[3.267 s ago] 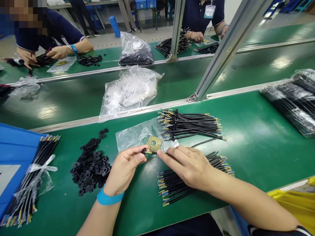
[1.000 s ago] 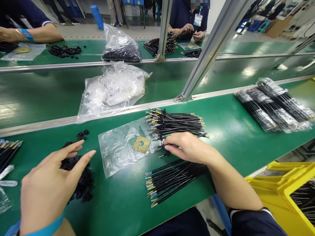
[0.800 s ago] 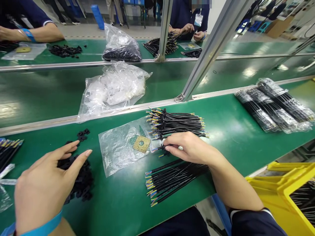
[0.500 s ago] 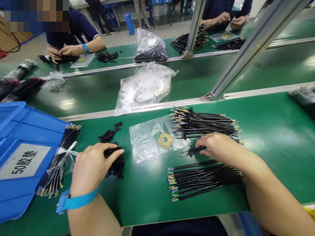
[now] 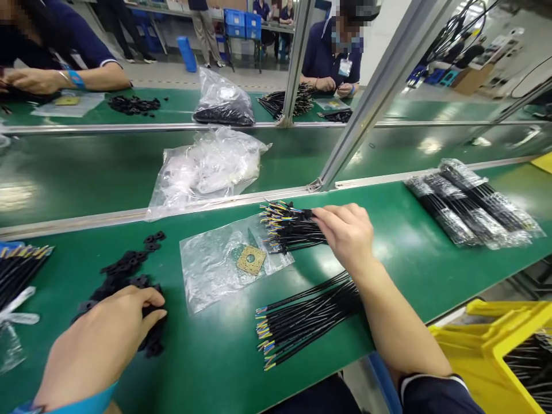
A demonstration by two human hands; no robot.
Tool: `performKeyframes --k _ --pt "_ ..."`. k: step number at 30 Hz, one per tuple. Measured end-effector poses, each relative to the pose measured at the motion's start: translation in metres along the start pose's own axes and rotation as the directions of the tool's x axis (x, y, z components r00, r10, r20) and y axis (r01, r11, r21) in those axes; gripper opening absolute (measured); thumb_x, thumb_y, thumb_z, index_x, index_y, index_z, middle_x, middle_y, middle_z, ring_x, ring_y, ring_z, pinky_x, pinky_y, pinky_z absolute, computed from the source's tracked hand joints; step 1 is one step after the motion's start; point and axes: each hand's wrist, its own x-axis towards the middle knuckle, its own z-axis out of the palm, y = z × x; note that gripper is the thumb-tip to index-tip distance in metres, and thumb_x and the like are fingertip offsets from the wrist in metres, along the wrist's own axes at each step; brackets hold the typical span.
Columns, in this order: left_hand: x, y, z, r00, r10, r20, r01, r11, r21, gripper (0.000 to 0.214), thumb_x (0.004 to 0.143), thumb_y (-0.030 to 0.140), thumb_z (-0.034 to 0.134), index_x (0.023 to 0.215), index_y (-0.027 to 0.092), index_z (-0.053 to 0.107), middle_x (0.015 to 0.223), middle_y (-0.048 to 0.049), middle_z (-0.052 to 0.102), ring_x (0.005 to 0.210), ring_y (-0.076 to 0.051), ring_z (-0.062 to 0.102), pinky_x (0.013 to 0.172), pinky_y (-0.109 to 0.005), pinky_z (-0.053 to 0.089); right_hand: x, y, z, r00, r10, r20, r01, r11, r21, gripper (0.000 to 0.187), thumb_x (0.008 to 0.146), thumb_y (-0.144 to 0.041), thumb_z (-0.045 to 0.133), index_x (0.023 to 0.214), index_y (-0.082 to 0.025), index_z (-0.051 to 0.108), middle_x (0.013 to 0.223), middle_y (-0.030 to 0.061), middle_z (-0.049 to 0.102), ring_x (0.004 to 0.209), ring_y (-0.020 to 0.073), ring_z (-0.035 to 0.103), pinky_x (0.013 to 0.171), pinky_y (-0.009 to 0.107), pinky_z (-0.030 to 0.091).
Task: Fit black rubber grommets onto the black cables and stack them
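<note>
Although the 2 hands lie well apart, each rests on black goods: the left hand (image 5: 97, 339) on 1 loose pile of black rubber grommets (image 5: 125, 270), the right hand (image 5: 345, 233) on 1 bunch of black cables (image 5: 288, 230) with stripped yellow and blue wire ends, just beside 1 clear bag (image 5: 211, 276) holding 1 tan square gasket (image 5: 251, 260). Whether either hand grips, I cannot tell. Also on the green belt (image 5: 431, 282): 1 second cable bunch (image 5: 306, 319), nearer the person, and 3 bagged cable bundles (image 5: 470, 204). Below the belt's near edge: 1 yellow crate (image 5: 487, 351).
</note>
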Motion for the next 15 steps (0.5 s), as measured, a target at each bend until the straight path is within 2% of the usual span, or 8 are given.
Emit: performKeyframes --k 3,5,8,10,11,12,13,15 --pt "0.001 0.002 -0.002 1.000 0.006 0.009 -0.006 1.000 0.025 0.021 0.087 0.036 0.056 0.091 0.027 0.074 0.098 -0.0060 0.076 0.082 -0.030 0.071 0.075 -0.039 0.049 0.000 -0.002 0.034 0.987 0.040 0.158 -0.063 0.988 0.142 0.029 0.106 -0.027 0.050 0.121 -0.018 0.073 0.106 0.0090 0.075 0.090 0.0197 0.063 0.082 0.033 0.052" --pt "0.001 0.003 -0.003 0.999 0.032 -0.007 -0.032 0.999 0.033 0.022 0.086 0.036 0.057 0.094 0.026 0.076 0.102 -0.0081 0.076 0.084 -0.032 0.070 0.075 -0.042 0.050 -0.001 -0.003 0.044 0.975 0.038 0.220 -0.077 0.982 0.170 0.035 0.106 -0.024 0.046 0.131 -0.014 0.068 0.112 0.0125 0.072 0.097 0.0215 0.063 0.088 0.035 0.054" --pt "0.002 0.009 -0.004 0.996 0.076 -0.047 -0.074 0.996 0.043 0.022 0.083 0.032 0.057 0.089 0.026 0.078 0.103 -0.0101 0.075 0.085 -0.035 0.069 0.073 -0.044 0.050 -0.002 -0.006 0.031 0.982 0.051 0.183 -0.084 0.981 0.173 0.040 0.104 -0.022 0.049 0.139 -0.006 0.060 0.120 0.0184 0.068 0.104 0.0255 0.061 0.094 0.040 0.053" --pt "0.001 0.016 -0.008 0.993 0.096 -0.071 -0.092 0.994 0.056 0.020 0.082 0.031 0.056 0.081 0.026 0.076 0.097 -0.0100 0.075 0.085 -0.035 0.067 0.072 -0.044 0.049 -0.003 -0.011 0.010 0.984 0.055 0.170 -0.093 0.969 0.227 0.034 0.102 -0.024 0.053 0.130 -0.007 0.066 0.115 0.0172 0.069 0.101 0.0253 0.061 0.092 0.040 0.052" --pt "0.001 0.021 -0.012 0.991 0.102 -0.082 -0.098 0.993 0.060 0.020 0.082 0.031 0.055 0.078 0.026 0.075 0.095 -0.0096 0.075 0.085 -0.035 0.067 0.072 -0.044 0.048 -0.004 -0.014 0.000 0.975 0.023 0.223 -0.091 0.950 0.299 0.026 0.102 -0.025 0.056 0.118 -0.011 0.071 0.108 0.0136 0.071 0.097 0.0234 0.062 0.090 0.038 0.052" --pt "0.001 0.027 -0.015 0.991 0.100 -0.092 -0.095 0.994 0.059 0.020 0.083 0.031 0.054 0.077 0.027 0.073 0.092 -0.0090 0.074 0.085 -0.035 0.066 0.071 -0.043 0.047 -0.005 -0.019 -0.009 0.941 -0.070 0.331 -0.074 0.912 0.404 0.019 0.101 -0.026 0.058 0.106 -0.015 0.073 0.100 0.0094 0.071 0.093 0.0205 0.063 0.086 0.034 0.052" --pt "0.001 0.033 -0.019 0.991 0.085 -0.100 -0.081 0.996 0.048 0.021 0.085 0.031 0.052 0.077 0.027 0.071 0.089 -0.0081 0.074 0.085 -0.034 0.066 0.070 -0.041 0.046 -0.007 -0.025 -0.016 0.866 -0.192 0.462 -0.073 0.865 0.496 0.015 0.100 -0.027 0.062 0.101 -0.018 0.074 0.096 0.0061 0.071 0.090 0.0181 0.064 0.082 0.031 0.051" --pt "0.001 0.044 -0.027 0.995 0.017 -0.097 -0.018 1.000 -0.003 0.022 0.088 0.034 0.050 0.078 0.027 0.068 0.084 -0.0055 0.074 0.075 -0.029 0.065 0.064 -0.037 0.043 -0.009 -0.038 -0.022 0.657 -0.387 0.647 -0.083 0.816 0.572 0.010 0.093 -0.029 0.073 0.096 -0.020 0.074 0.091 0.0025 0.071 0.085 0.0166 0.066 0.077 0.028 0.049"
